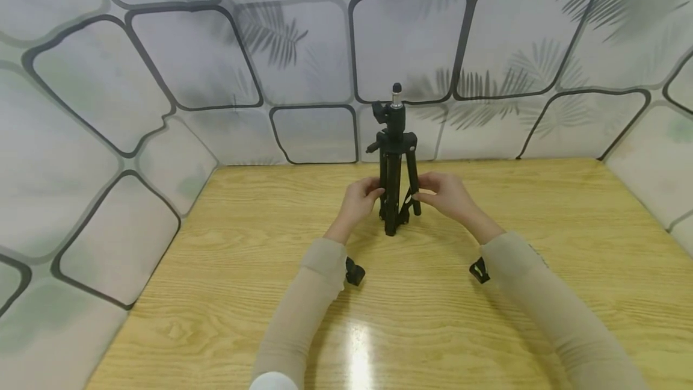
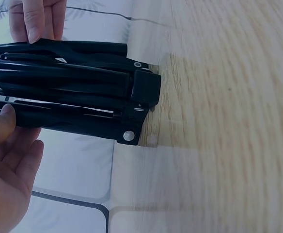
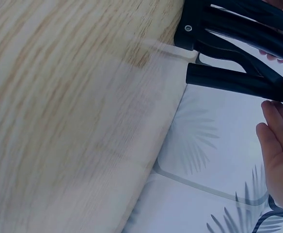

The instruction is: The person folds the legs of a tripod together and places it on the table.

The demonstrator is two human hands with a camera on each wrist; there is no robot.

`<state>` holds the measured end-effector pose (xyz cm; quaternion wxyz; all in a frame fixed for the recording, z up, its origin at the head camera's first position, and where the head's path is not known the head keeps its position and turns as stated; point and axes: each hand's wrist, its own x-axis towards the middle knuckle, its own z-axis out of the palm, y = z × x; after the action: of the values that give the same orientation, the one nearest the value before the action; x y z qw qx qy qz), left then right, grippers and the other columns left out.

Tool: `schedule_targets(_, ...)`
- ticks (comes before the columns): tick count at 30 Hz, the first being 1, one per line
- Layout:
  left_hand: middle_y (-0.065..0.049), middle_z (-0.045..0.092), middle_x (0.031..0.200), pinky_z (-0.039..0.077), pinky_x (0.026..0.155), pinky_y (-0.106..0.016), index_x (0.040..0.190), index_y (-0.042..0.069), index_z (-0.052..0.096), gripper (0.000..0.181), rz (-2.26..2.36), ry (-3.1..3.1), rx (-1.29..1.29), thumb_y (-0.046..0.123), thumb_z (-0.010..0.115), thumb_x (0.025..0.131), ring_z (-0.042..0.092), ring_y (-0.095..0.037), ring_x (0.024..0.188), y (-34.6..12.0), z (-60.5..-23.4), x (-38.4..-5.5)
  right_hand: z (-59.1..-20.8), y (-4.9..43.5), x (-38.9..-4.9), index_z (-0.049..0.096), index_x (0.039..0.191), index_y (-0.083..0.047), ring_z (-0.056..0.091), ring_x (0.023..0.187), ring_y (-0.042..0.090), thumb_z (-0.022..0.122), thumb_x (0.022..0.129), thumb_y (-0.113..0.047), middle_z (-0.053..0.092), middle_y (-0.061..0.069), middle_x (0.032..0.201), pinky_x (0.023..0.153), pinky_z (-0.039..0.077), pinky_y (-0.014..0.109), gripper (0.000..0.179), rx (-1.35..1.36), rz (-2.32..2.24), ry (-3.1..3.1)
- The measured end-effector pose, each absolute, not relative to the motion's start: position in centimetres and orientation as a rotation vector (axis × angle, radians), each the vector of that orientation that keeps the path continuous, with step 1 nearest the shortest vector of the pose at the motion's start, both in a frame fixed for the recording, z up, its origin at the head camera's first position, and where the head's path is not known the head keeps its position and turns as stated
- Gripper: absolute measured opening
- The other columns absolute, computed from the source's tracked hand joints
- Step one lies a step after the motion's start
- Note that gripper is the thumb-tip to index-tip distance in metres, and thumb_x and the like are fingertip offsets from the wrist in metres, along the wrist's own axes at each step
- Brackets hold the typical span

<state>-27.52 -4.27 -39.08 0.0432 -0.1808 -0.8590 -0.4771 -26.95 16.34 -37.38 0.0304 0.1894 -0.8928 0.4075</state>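
Note:
A black tripod stands upright near the back of the table, its legs nearly folded together and a silver stud with a black tip on top. My left hand pinches its left leg between thumb and fingers. On the opposite side, my right hand holds the right leg, thumb in front and fingers behind. That right leg angles slightly outward in the right wrist view, its end apart from the leg brace joint. The left wrist view shows the other leg ends close together, just at the tabletop.
The wooden table meets a patterned backdrop right behind the tripod, with more of it at both sides. Black wrist-worn pieces show beside both sleeves. A light glare lies on the table's front part.

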Motion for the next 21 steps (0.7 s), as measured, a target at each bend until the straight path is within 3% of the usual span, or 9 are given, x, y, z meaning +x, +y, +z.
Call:
schedule_targets(12, -0.010, 0.061, 0.106, 0.046, 0.078, -0.024, 0.114, 0.002, 0.059, 0.029, -1.509, -2.617, -0.497, 0.014, 0.054, 0.089, 0.058, -0.018, 0.095, -4.9, -39.0, -27.2, -37.5, 16.1, -26.7, 0.063, 0.099, 0.003, 0.061, 0.087, 0.028, 0.068, 0.078, -0.012, 0.065, 0.015, 0.093, 0.078, 0.046, 0.042, 0.026, 0.597, 1.236, -2.745)
schedule_targets(21, -0.008, 0.062, 0.106, 0.047, 0.077, -0.026, 0.111, 0.003, 0.061, 0.028, -1.593, -2.593, -0.501, 0.018, 0.056, 0.088, 0.058, -0.017, 0.093, -6.7, -38.5, -26.2, -37.2, 15.9, -25.9, 0.062, 0.099, 0.001, 0.060, 0.088, 0.028, 0.069, 0.078, -0.017, 0.064, 0.015, 0.095, 0.081, 0.043, 0.044, 0.029, 0.540, 1.153, -2.781)
